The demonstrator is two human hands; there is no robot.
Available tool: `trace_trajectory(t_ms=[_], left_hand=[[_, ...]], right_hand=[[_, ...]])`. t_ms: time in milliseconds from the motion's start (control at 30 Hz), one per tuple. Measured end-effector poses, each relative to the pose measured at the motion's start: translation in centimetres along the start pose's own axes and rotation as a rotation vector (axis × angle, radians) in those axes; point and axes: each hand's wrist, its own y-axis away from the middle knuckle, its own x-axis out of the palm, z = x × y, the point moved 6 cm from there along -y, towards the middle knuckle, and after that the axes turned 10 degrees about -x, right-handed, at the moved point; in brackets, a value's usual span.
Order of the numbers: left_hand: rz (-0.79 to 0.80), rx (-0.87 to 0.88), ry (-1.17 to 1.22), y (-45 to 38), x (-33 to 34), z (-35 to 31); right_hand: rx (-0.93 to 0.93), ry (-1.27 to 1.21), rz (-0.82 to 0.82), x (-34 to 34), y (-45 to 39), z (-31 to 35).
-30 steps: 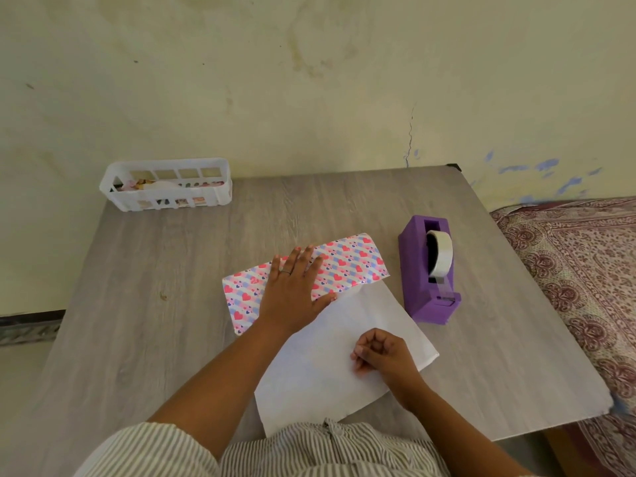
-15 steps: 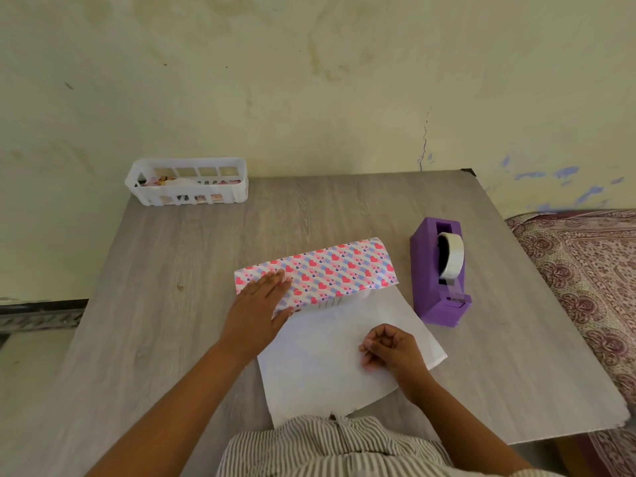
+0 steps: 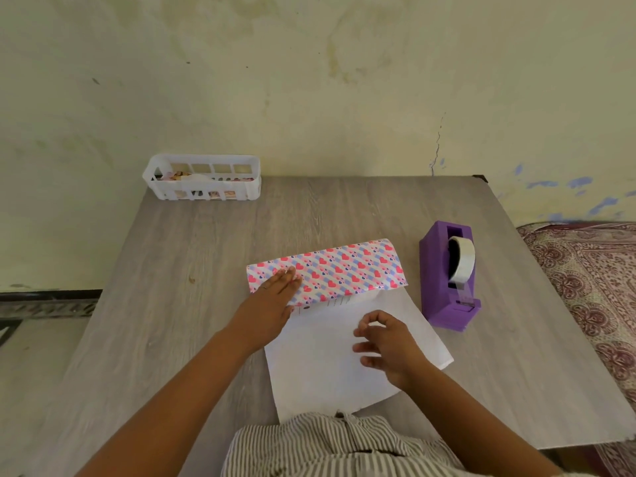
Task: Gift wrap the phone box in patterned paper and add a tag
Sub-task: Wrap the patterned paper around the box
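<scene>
From the head camera, the phone box (image 3: 330, 270) lies on the grey wood-grain table (image 3: 192, 270), covered on top by a flap of patterned paper (image 3: 347, 266) printed with pink hearts on blue and white stripes. The box's long axis runs left to right across the table, tilted slightly so its right end sits a little farther from the person than its left end. The paper's white underside (image 3: 323, 359) spreads out flat from the box's near edge toward the person, reaching the striped shirt (image 3: 330, 445). The left hand (image 3: 272, 304) lies flat on the left end of the box, fingers straight and together, pressing the folded flap down. The right hand (image 3: 389, 342) hovers over the white sheet on the near side of the box, fingers loosely curled and apart, gripping nothing; whether its fingertips touch the sheet cannot be told. Just right of the box stands a purple tape dispenser (image 3: 444, 280) with a roll of clear tape (image 3: 463, 259), apart from the paper's edge. Well beyond the box, at the table's far left corner against the wall, sits a white slotted basket (image 3: 203, 179) holding small items too small to tell.
</scene>
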Motion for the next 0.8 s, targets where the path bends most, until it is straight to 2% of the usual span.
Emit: trace_trajectory(t_ms=[67, 200, 400, 800], left_hand=[[-0.043, 0.054, -0.088, -0.2, -0.1, -0.4], [0.148, -0.055, -0.104, -0.3, 1.7, 0.4], [0.154, -0.102, -0.072, -0.2, 1.6, 0.3], [0.169, -0.159, -0.023, -0.2, 2.0, 0.5]], right_hand=[[0.009, -0.031, 0.048, 2.1, 0.0, 0.4], [-0.059, -0.039, -0.006, 6.1, -0.8, 0.3], [-0.107, -0.152, -0.143, 7.9, -1.8, -1.3], [-0.042, -0.203, -0.222, 9.1, -4.0, -3.1]])
